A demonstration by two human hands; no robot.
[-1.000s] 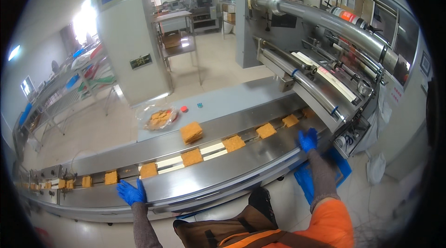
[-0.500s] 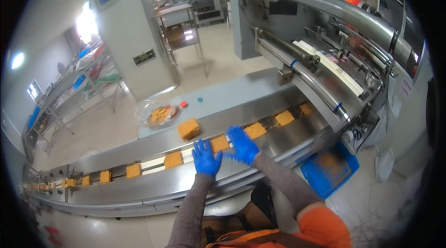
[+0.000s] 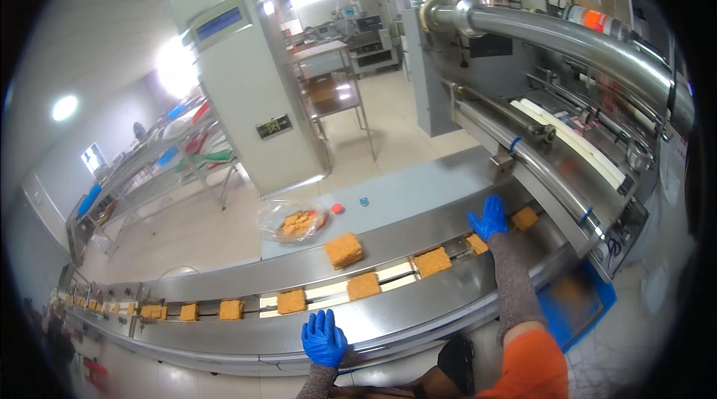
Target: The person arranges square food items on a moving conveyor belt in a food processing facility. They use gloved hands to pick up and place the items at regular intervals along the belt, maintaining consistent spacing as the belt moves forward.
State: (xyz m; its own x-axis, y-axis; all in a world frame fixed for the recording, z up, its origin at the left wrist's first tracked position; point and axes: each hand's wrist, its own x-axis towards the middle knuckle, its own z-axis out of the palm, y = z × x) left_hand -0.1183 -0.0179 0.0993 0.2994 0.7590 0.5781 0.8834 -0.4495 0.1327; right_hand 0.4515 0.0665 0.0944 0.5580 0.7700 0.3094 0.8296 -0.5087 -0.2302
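Golden-brown, rough-textured square slabs lie in a row along the conveyor's channel. My left hand (image 3: 323,338), in a blue glove, rests with outstretched fingers on the near metal edge of the conveyor (image 3: 246,341). Just beyond it are two slabs, one at the left (image 3: 291,302) and another at the right (image 3: 364,286). My right hand (image 3: 488,217), also gloved in blue, reaches to the far side with its fingers extended. Beneath its wrist lies a partly covered slab (image 3: 476,244); whether they touch I cannot tell. A stack of slabs (image 3: 343,250) sits on the far metal edge.
On the grey table behind are a clear bag of broken pieces (image 3: 299,224), a red cap (image 3: 337,209) and a small blue item (image 3: 364,202). A roller machine (image 3: 523,152) stands over the right end. A blue bin (image 3: 575,305) is on the floor at the right.
My right hand has moved right and away along the conveyor. My left hand has drawn back from the slabs to the near edge. The view has shifted left.
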